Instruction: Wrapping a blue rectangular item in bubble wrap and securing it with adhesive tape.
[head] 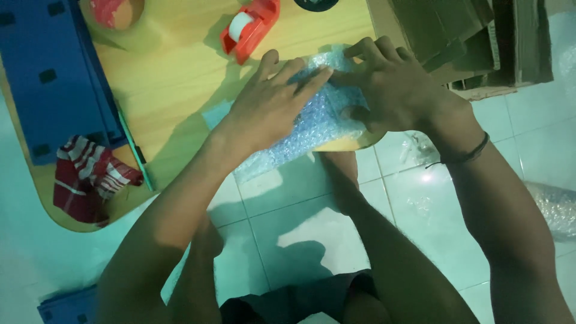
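Note:
A bundle of clear bubble wrap (312,123) lies at the near edge of a low wooden table (174,78), partly hanging over it. My left hand (270,105) lies flat on top of the wrap, fingers stretched toward the right. My right hand (393,87) grips the wrap's right end, fingers curled over its top and thumb tucked under. What is inside the wrap is hidden.
A red tape dispenser (249,27) stands just beyond my hands. A roll of brown packing tape (117,15) and a blue plastic crate (51,72) are at the left, with a red-and-white striped cloth (87,177). Cardboard boxes (474,36) sit at the right; more bubble wrap (555,207) lies on the tiled floor.

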